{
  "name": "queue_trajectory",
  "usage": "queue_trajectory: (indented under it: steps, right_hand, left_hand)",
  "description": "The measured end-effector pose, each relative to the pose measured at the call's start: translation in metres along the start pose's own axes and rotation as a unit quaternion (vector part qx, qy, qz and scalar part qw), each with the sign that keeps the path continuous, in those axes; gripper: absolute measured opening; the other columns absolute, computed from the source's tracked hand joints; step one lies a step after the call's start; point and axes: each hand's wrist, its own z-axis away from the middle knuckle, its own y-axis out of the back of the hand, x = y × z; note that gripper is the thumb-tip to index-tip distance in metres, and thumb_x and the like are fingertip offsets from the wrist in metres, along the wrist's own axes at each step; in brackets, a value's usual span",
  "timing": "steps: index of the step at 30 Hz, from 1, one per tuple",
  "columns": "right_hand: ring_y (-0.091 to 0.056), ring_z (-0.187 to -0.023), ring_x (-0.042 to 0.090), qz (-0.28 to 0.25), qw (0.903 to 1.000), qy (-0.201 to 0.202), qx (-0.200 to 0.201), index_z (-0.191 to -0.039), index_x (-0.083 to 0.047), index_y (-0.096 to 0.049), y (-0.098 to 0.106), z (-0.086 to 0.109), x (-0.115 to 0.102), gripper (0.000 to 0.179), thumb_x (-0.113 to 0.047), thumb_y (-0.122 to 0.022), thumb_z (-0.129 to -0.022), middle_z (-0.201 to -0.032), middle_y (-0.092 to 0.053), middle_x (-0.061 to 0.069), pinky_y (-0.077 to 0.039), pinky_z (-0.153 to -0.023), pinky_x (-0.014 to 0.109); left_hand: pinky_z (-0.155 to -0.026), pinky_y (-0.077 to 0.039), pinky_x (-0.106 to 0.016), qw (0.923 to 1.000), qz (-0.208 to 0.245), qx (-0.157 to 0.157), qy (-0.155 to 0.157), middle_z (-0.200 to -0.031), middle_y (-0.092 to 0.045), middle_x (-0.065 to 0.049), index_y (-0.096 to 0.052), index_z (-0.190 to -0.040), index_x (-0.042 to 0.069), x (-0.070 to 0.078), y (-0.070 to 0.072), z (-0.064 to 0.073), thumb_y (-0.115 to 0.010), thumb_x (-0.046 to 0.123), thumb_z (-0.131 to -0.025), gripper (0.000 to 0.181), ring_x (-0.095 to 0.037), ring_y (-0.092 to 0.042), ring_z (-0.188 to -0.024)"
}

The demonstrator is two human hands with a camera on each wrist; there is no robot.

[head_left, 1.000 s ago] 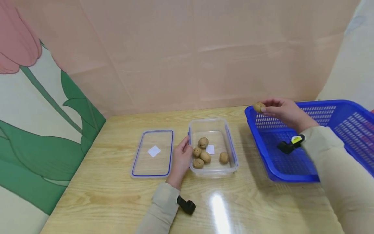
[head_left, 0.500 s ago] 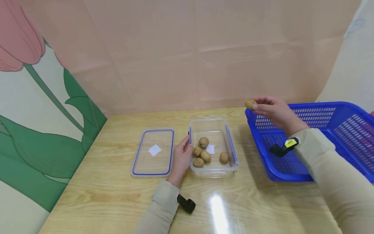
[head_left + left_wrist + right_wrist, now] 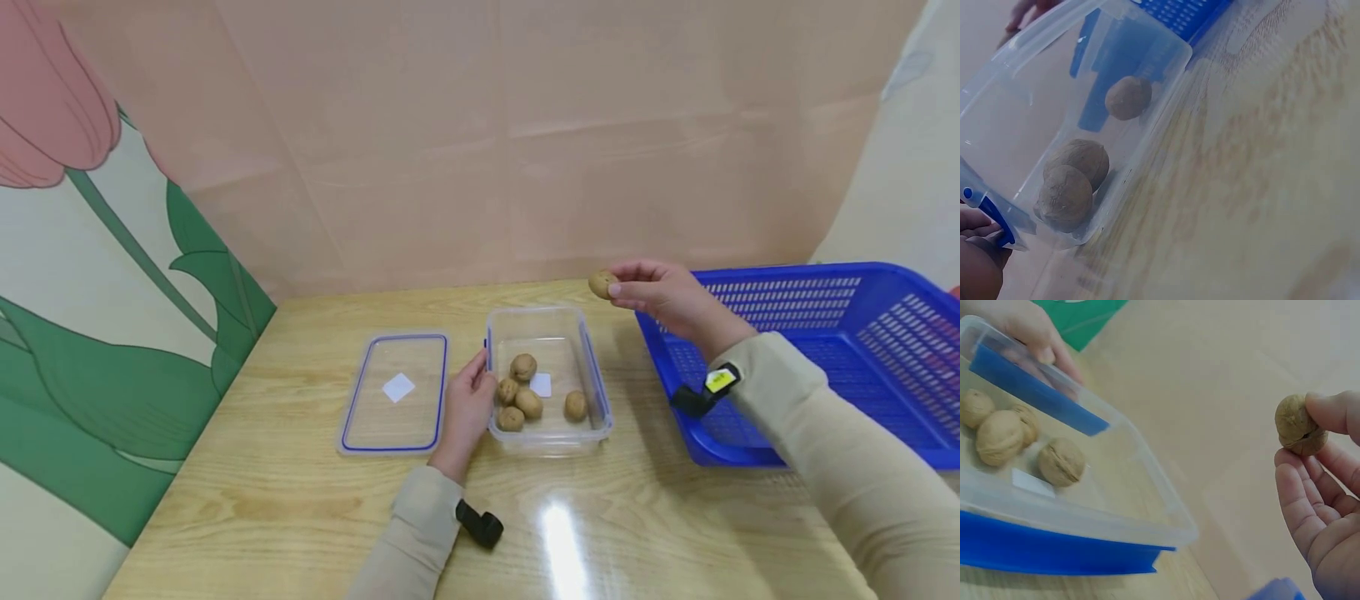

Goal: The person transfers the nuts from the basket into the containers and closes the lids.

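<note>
Between the thumb and fingertips of my right hand (image 3: 667,304) is a walnut (image 3: 602,284), raised near the basket's left rim; its seam shows in the right wrist view. A clear plastic container (image 3: 551,329) with blue-edged sides stands lidless in the middle of the table. Several walnuts (image 3: 1061,462) lie inside it, most grouped toward the near left, one (image 3: 575,406) apart at the right. My left hand (image 3: 468,408) holds the container's left side, its fingers at the blue side flap (image 3: 997,220) in the left wrist view.
Left of the container lies its clear lid (image 3: 375,417) with a blue seal and a white square label. On the right stands a large blue perforated basket (image 3: 847,271). A pinkish sheet (image 3: 420,167) covers the wall behind the wooden table (image 3: 285,517).
My right hand has carried the walnut leftward from over the basket's left rim toward the container. The left hand, container and lid have kept their places.
</note>
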Motion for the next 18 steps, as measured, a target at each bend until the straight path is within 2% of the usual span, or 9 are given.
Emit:
queue_trajectory:
  steps: [4,7,9,11,13,15,18]
  right_hand:
    - [-0.064,-0.083,0.006,0.038,0.9989,-0.028,-0.003,-0.091,-0.015,-0.068,-0.010,-0.001,0.002,0.025,0.006,-0.055,-0.086,-0.089,-0.070,-0.004,-0.055,-0.078,0.019]
    - [-0.063,-0.084,0.005,0.098,0.9935,-0.058,0.004,-0.096,-0.015,-0.067,-0.016,-0.001,0.003,0.020,0.001,-0.059,-0.086,-0.089,-0.068,-0.008,-0.055,-0.079,0.019]
    - [-0.063,-0.084,0.005,0.163,0.9837,-0.075,0.007,-0.105,-0.009,-0.065,-0.020,-0.002,0.004,0.021,-0.005,-0.062,-0.085,-0.088,-0.067,-0.010,-0.054,-0.079,0.018]
    - [-0.062,-0.084,0.004,0.220,0.9713,-0.089,0.004,-0.114,-0.002,-0.061,-0.023,-0.002,0.006,0.031,-0.009,-0.065,-0.084,-0.088,-0.067,-0.012,-0.053,-0.079,0.018]
    - [-0.062,-0.084,0.004,0.255,0.9619,-0.100,-0.002,-0.121,0.006,-0.055,-0.026,-0.003,0.009,0.043,-0.012,-0.067,-0.083,-0.088,-0.066,-0.012,-0.053,-0.079,0.019]
    - [-0.062,-0.084,0.004,0.259,0.9600,-0.106,-0.005,-0.123,0.010,-0.052,-0.029,-0.003,0.011,0.048,-0.013,-0.067,-0.083,-0.089,-0.066,-0.010,-0.054,-0.081,0.021]
    - [-0.063,-0.084,0.004,0.245,0.9634,-0.110,0.000,-0.123,0.012,-0.050,-0.032,-0.003,0.012,0.048,-0.012,-0.066,-0.084,-0.091,-0.066,-0.008,-0.055,-0.084,0.027]
  left_hand:
    - [-0.100,-0.044,-0.028,1.0000,0.005,-0.002,0.000,-0.135,-0.048,-0.015,-0.047,-0.134,0.006,0.000,0.001,0.000,-0.049,0.006,-0.087,0.047,-0.023,-0.049,-0.123]
    - [-0.100,-0.044,-0.029,1.0000,0.004,-0.002,-0.002,-0.135,-0.048,-0.016,-0.047,-0.134,0.005,0.000,0.001,0.000,-0.049,0.006,-0.087,0.047,-0.024,-0.048,-0.123]
    - [-0.100,-0.044,-0.029,1.0000,0.001,-0.002,-0.001,-0.135,-0.048,-0.016,-0.047,-0.134,0.005,0.000,0.001,0.001,-0.049,0.006,-0.087,0.047,-0.024,-0.049,-0.123]
    - [-0.100,-0.045,-0.028,1.0000,-0.001,0.000,0.002,-0.135,-0.049,-0.016,-0.047,-0.133,0.005,0.000,0.001,0.002,-0.049,0.006,-0.087,0.047,-0.024,-0.049,-0.123]
    - [-0.099,-0.045,-0.026,1.0000,-0.002,0.001,0.005,-0.134,-0.049,-0.015,-0.048,-0.133,0.006,0.001,0.001,0.002,-0.049,0.006,-0.087,0.047,-0.023,-0.049,-0.123]
    - [-0.099,-0.045,-0.026,1.0000,-0.005,0.001,0.005,-0.134,-0.050,-0.015,-0.048,-0.133,0.006,0.001,0.000,0.002,-0.049,0.007,-0.087,0.047,-0.023,-0.050,-0.122]
    - [-0.098,-0.045,-0.026,1.0000,-0.009,0.000,0.002,-0.134,-0.050,-0.015,-0.047,-0.134,0.005,0.001,-0.001,0.001,-0.048,0.007,-0.086,0.047,-0.023,-0.050,-0.122]
